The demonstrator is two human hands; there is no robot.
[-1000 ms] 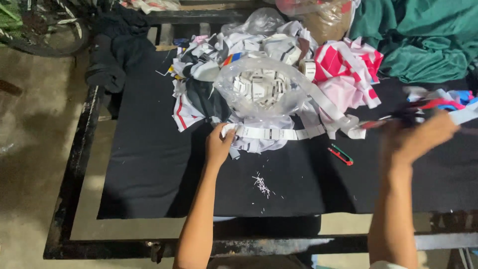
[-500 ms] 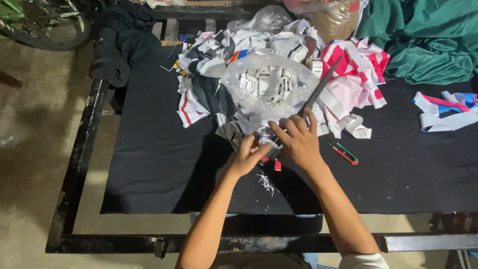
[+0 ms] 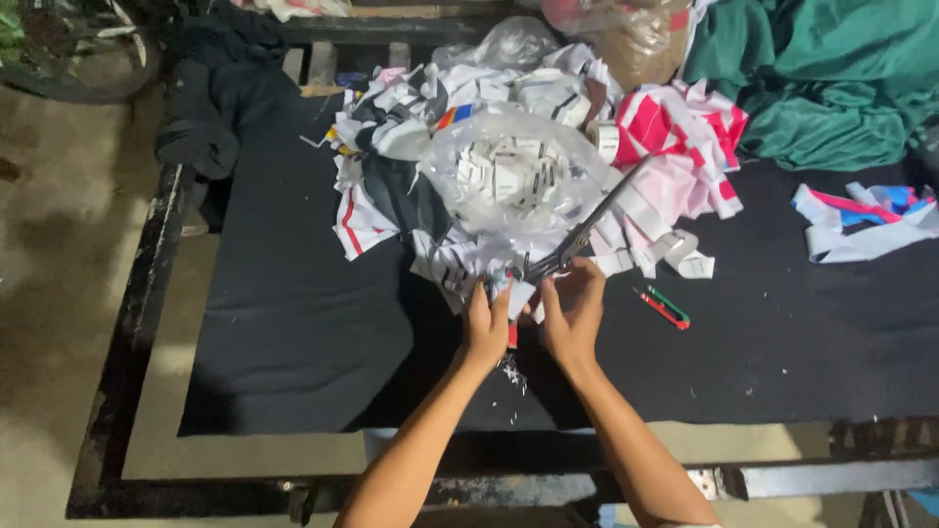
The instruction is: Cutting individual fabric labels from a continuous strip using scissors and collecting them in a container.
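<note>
My left hand [image 3: 486,328] and my right hand [image 3: 572,311] meet at the middle of the black cloth-covered table [image 3: 293,332]. Together they pinch a small white label piece [image 3: 515,295] with a red bit under it. Long metal scissors [image 3: 587,227] lean from just above my fingers up into the pile; whether my right hand touches their handles is unclear. Right behind stands a clear plastic bag [image 3: 514,176] full of white labels, on a heap of white, black and red fabric scraps [image 3: 381,210]. Tiny white clippings [image 3: 511,374] lie between my wrists.
A red and green utility knife [image 3: 665,306] lies right of my right hand. Pink and white fabric [image 3: 690,127], green cloth [image 3: 831,78] and a pink-blue-white strip [image 3: 861,220] lie right. A black cloth bundle [image 3: 210,108] and a bicycle wheel [image 3: 68,59] are left. The rusty metal frame [image 3: 127,332] edges the table.
My right hand came in from the far right to the middle and met the left. Both hands then drew a little toward me with the label piece.
</note>
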